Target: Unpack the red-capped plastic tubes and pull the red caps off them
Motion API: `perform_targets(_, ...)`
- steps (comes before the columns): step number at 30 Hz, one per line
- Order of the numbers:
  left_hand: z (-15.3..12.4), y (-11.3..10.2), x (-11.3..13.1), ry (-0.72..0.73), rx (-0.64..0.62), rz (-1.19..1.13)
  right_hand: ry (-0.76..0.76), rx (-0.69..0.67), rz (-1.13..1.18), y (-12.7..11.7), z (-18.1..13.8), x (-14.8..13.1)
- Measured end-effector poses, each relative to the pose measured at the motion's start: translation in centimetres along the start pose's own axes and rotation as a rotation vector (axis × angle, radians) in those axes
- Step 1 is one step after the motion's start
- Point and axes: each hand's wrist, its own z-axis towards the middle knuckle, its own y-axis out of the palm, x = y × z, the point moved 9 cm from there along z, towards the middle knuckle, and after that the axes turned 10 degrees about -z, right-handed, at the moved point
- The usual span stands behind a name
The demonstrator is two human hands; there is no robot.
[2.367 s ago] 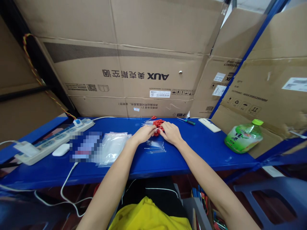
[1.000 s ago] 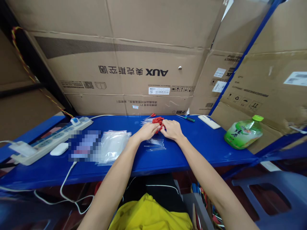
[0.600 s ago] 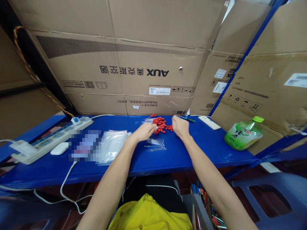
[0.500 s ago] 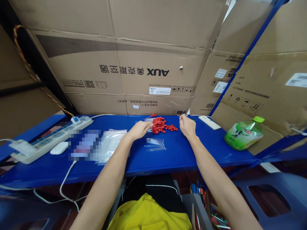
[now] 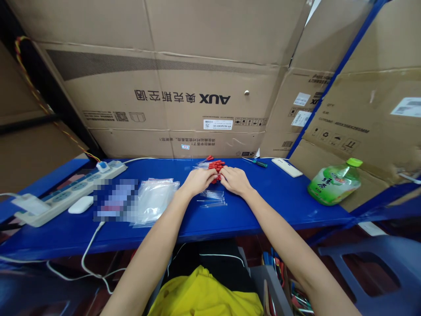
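left hand (image 5: 201,181) + right hand (image 5: 234,180): fingers curled in, can't tell on what | clear rods (image 5: 213,196) lined up nearside | red-ended pieces (image 5: 216,165) between, plenty loose

At center, we find the left hand (image 5: 200,180) and right hand (image 5: 235,179) closing off the red-ended pieces (image 5: 216,165). Below them, the clear rods (image 5: 213,199) lie between the forearms; we can pass along the bench (image 5: 217,224) in front. Right of center, we have a wide lane reaching the green bottle (image 5: 333,183). Left of center, the plastic bags (image 5: 157,199) obstruct sliding. The cardboard wall (image 5: 194,116) limits us at the rear.
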Motion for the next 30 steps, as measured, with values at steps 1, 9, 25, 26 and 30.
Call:
perform_targets(1, 0.0, 0.1, 0.1, -0.002, -0.007, 0.005, -0.007, -0.003, -0.003, 0.1, 0.0, -0.1)
perform_targets(9, 0.4, 1.2, 0.9, 0.002, -0.053, 0.063, -0.018, -0.001, -0.058, 0.2, 0.3, -0.7)
perform_targets(25, 1.0, 1.1, 0.6, 0.015, -0.054, 0.033, 0.114, -0.002, -0.085, 0.4, -0.1, 2.6)
perform_targets(26, 0.8, 0.8, 0.0, -0.008, -0.051, 0.026, 0.179, -0.004, -0.078, 0.5, -0.5, 4.0)
perform_targets(30, -0.1, -1.0, -3.2, -0.192, 0.015, 0.017, 0.574, 0.056, -0.080, 0.1, -3.4, 10.8)
